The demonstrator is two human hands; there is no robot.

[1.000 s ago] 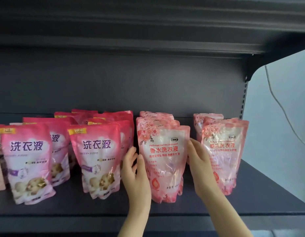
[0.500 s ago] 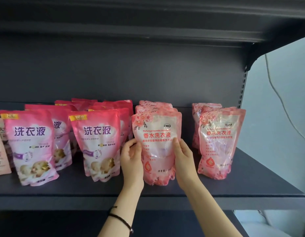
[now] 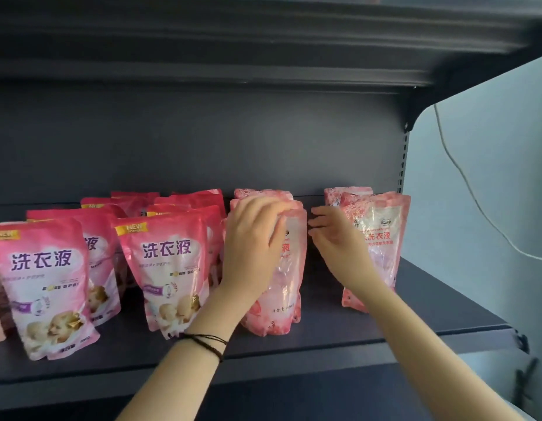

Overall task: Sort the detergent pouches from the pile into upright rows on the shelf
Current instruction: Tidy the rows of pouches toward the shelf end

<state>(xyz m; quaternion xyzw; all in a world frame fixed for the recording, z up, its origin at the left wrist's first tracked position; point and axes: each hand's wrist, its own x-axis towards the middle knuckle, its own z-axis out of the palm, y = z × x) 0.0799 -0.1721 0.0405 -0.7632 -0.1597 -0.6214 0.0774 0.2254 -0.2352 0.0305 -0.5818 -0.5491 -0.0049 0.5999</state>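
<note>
Pouch (image 3: 283,287) at the front of the middle row stands upright on the shelf (image 3: 430,317); more pale pink ones are lined up close behind it; its bottom sits near the front edge, so it is the face of that row.

The left hand (image 3: 251,247) lies over the pouch's front, and its fingers curl over the top edge; this grip looks meant to stop the soft bag from flopping and to push it back against its row. The right hand (image 3: 333,238) is just beside the pouch's right edge, in the gap between this row and the next; its grip is loose, with fingers nearly straight and nothing held; whether the fingertips touch the bag is hard to tell. It seems ready to square up that side.

To the right stands the right row (image 3: 380,247) of the same pale bags, apart from the middle one. To the left stand the dark pink bags (image 3: 169,268) in rows of their own, labels to the front, so each kind stays together. No pile shows. A black band (image 3: 207,341) is on the left wrist; a cord (image 3: 464,183) hangs on the wall past the shelf.
</note>
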